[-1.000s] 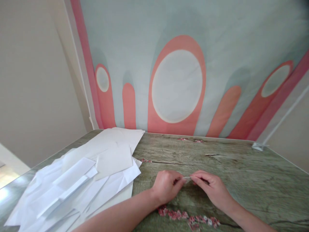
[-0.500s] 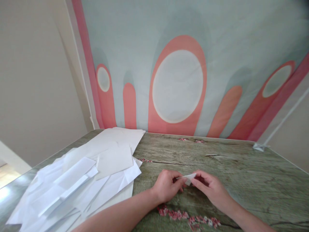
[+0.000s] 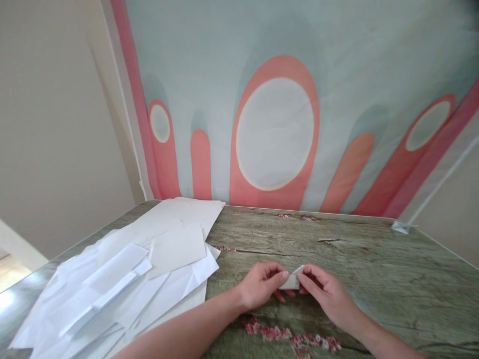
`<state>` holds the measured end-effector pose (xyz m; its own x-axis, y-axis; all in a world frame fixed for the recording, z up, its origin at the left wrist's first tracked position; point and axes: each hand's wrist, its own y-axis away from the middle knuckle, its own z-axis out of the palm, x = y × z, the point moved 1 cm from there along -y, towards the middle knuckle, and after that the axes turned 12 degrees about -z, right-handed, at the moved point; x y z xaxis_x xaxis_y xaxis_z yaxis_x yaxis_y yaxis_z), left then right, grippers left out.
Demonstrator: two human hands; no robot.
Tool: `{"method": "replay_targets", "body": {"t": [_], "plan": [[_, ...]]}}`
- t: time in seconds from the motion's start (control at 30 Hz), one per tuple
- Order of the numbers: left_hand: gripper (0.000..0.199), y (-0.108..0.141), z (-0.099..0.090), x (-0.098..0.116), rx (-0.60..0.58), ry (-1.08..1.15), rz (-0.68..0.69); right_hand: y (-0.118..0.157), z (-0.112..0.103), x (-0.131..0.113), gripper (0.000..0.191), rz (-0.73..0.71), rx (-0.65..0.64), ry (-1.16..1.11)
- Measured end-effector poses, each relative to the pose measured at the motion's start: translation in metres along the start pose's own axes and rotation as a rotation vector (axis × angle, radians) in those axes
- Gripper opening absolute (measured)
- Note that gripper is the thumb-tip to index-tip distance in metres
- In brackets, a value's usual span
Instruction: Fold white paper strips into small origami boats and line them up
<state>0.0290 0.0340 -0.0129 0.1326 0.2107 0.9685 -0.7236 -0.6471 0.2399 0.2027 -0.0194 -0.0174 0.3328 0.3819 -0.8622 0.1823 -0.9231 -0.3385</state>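
A small folded piece of white paper (image 3: 291, 282) is held between both hands, above the wood-patterned table. My left hand (image 3: 265, 284) pinches its left part, with the thumb on top and some fingers beneath. On the right side, the thumb and forefinger of my right hand (image 3: 321, 286) grip the paper's raised end. Parts of the paper are hidden behind the fingertips.
Loose and folded white sheets (image 3: 179, 249) lie in a wide, overlapping pile on the left of the table (image 3: 374, 269). A small clear object (image 3: 401, 227) sits at the far right corner. A patterned backdrop (image 3: 209, 50) stands behind the table.
The small paper has turned in the fingers and shows a broader face below. My left thumb has shifted up and right along it; my right hand has barely moved.
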Motion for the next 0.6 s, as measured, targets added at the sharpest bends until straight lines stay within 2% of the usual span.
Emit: {"method": "replay_targets", "body": {"t": [0.13,0.33,0.43,0.6], "plan": [[0.046,-0.0023,-0.0013,-0.0026,-0.103,0.104,-0.003,-0.0006,0.0001,-0.0021,0.028,-0.070,-0.013,0.001],[0.047,-0.0029,-0.0048,-0.0033,-0.227,0.101,0.013,-0.0023,0.0009,-0.0054,0.027,-0.167,-0.005,0.061],[0.050,-0.0040,-0.0061,-0.0041,-0.229,0.112,0.027,-0.0011,0.0035,-0.0039,0.023,-0.166,0.003,0.033],[0.059,-0.0053,-0.0070,-0.0048,-0.142,0.130,0.079,0.0044,0.0075,0.0041,0.022,-0.099,0.141,0.034]]}}
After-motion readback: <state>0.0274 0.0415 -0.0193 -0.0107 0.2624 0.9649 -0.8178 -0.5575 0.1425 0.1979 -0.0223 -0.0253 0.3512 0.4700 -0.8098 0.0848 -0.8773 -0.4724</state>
